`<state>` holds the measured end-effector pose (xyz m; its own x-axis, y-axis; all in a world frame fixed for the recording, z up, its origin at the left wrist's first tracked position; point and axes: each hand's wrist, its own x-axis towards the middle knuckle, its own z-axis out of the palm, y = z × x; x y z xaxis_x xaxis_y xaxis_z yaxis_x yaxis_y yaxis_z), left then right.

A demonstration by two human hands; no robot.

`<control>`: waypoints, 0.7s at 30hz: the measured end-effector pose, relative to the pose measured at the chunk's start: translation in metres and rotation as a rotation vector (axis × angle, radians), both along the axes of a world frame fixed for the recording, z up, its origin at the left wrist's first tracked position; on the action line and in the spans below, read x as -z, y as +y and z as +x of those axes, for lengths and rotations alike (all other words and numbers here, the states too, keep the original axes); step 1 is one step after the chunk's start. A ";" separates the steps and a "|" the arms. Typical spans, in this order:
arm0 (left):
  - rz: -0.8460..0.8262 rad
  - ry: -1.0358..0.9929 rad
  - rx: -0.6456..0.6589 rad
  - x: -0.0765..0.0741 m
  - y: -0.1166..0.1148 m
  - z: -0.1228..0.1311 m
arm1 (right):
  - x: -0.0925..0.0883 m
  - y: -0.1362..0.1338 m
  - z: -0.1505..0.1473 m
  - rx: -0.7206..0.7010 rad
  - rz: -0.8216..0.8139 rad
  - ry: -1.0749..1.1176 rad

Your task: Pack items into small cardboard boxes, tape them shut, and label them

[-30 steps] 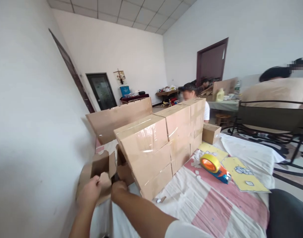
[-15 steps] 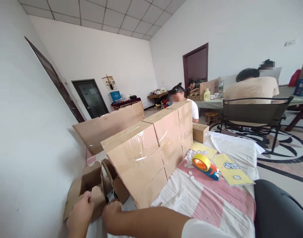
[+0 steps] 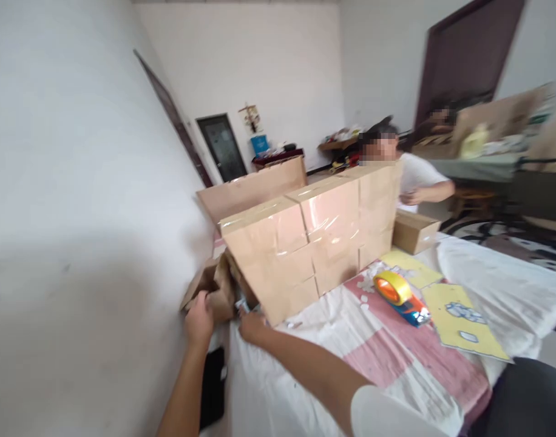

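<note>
Cloth [image 3: 282, 379] spreads beneath a carton stack [image 3: 323, 237], whose clear tape presumably keeps its boxes together as one block. Left of the carton stack, an open box [image 3: 223, 297] sits beside its near end, within reach of both hands. Right of the carton stack lies a tape dispenser [image 3: 402, 298], likely set aside there. The left hand [image 3: 200, 318] has its fingers closed on the open box's near edge, apparently steadying it. The right hand [image 3: 254, 326] is by the carton stack's near end; whether its fingers grip the small object [image 3: 241, 303] there cannot be told.
</note>
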<state>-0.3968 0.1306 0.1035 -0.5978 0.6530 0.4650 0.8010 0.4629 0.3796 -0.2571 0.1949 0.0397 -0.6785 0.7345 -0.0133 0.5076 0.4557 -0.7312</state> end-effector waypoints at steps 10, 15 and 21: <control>0.566 0.095 -0.256 -0.020 -0.108 0.122 | 0.015 -0.071 0.198 -0.276 -0.812 0.483; 0.784 0.101 -0.319 0.011 -0.158 0.207 | 0.005 -0.068 0.323 -0.041 -0.831 0.779; 0.922 -0.017 -0.284 0.034 -0.182 0.262 | -0.071 -0.016 0.406 0.038 -0.390 0.698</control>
<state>-0.1350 -0.0515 0.0699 -0.6884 -0.1348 0.7127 0.6961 0.1531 0.7014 0.1494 0.1789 0.1111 -0.5999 0.7869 0.1444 -0.1158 0.0931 -0.9889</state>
